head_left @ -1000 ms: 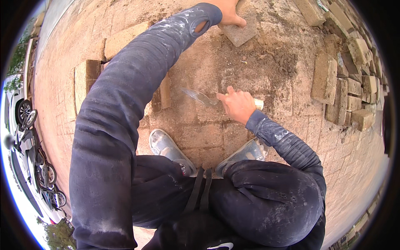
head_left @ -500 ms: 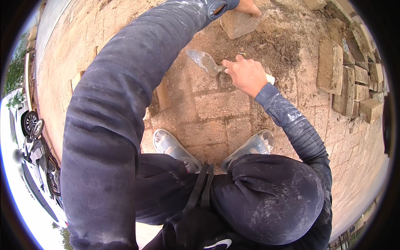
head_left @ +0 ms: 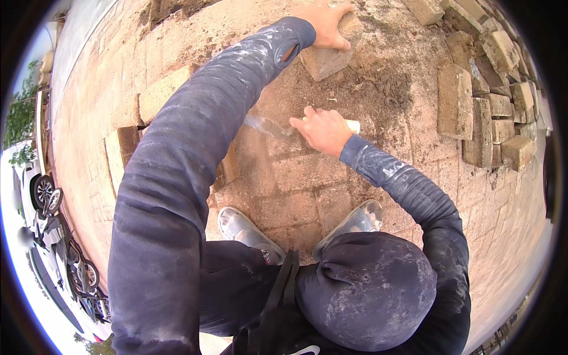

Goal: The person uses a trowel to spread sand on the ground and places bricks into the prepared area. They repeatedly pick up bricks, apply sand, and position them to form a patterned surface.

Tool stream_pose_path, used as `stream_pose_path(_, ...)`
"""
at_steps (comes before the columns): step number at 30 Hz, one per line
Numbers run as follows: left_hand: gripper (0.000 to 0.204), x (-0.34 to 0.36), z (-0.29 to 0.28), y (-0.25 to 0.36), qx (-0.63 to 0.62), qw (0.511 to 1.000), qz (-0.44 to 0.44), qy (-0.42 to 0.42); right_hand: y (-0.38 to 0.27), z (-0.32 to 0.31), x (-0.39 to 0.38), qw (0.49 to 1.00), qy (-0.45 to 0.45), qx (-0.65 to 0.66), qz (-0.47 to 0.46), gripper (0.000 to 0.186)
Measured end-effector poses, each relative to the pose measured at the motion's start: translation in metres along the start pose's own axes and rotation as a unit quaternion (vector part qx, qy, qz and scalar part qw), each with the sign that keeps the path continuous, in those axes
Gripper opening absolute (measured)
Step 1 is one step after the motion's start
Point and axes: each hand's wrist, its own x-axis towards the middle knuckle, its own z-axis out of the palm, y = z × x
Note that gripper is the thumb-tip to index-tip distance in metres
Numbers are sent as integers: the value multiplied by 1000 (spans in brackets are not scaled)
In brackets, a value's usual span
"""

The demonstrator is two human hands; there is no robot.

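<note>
My left hand (head_left: 325, 26) reaches far ahead, its thumb and fingers spread around a tan paving block (head_left: 325, 64). That block rests on the dirty ground, tilted to my view. Closer to me, my right hand (head_left: 324, 131) is closed on a trowel, its pale handle end (head_left: 354, 126) sticking out behind the palm. The trowel's blade (head_left: 269, 126) points left, low over the paving, and is smeared by motion. Dark loose soil (head_left: 390, 86) lies to the right of the block.
A pile of paving blocks (head_left: 454, 100) stands at the right. More blocks (head_left: 165, 92) lie at the left, partly behind my left sleeve. My shoes (head_left: 245, 231) are planted on the paving below my hands. Motorbikes and a white car (head_left: 35, 189) are at the far left.
My right hand has drawn back toward me and leftward with the trowel. More of my left hand and of the block shows now, lower in the picture. The whole view has shifted slightly.
</note>
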Motion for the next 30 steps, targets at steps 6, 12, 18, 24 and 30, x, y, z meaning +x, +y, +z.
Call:
stream_pose_path(6,85,-48,-8,6,-49,998,23,27,12,6,-85,989,6,4,147,28)
stream_pose_path(12,77,-125,-62,20,-32,999,29,-20,34,-26,-162,996,-5,-21,83,30)
stream_pose_path(18,78,-212,-110,52,-68,991,31,-111,69,-28,-133,996,-69,-57,-8,29)
stream_pose_path(24,81,-265,-79,78,-103,969,5,-226,128,-51,-33,989,4,-125,83,28)
stream_pose_path(30,81,-294,-64,77,-114,970,-1,-216,64,-17,-31,999,10,-39,6,28)
